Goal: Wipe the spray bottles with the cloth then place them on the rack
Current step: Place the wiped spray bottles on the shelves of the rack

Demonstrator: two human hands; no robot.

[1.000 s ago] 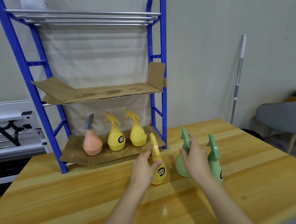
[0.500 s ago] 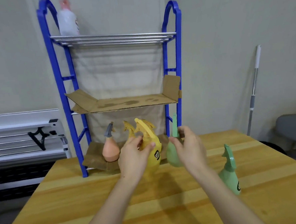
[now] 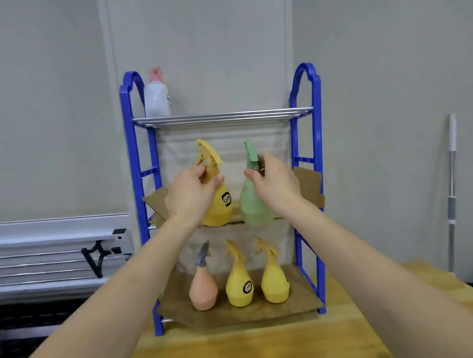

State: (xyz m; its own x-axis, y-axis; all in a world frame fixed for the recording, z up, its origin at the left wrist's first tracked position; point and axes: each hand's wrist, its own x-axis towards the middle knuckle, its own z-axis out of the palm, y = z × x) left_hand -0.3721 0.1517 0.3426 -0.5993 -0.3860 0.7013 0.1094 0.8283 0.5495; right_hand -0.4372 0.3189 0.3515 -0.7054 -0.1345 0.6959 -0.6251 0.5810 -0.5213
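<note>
My left hand (image 3: pixel 192 192) grips a yellow spray bottle (image 3: pixel 217 205) by its neck. A green spray bottle (image 3: pixel 253 205) is held the same way by my right hand (image 3: pixel 275 182). Both bottles are raised in front of the middle shelf of the blue rack (image 3: pixel 134 157), level with its cardboard liner (image 3: pixel 308 178). On the bottom shelf stand a peach spray bottle (image 3: pixel 203 290) and two yellow spray bottles (image 3: pixel 239 286) (image 3: pixel 275 285). No cloth is in view.
A white bottle with a pink cap (image 3: pixel 157 98) stands on the rack's top shelf. The rack rests on a wooden table (image 3: pixel 267 345). A mop handle (image 3: pixel 451 182) leans on the wall at right. A white bench (image 3: pixel 54 253) sits at left.
Both hands took the yellow and green bottles off the table and raised them from the bottom shelf's height to the middle shelf. The second green bottle has dropped out of view.
</note>
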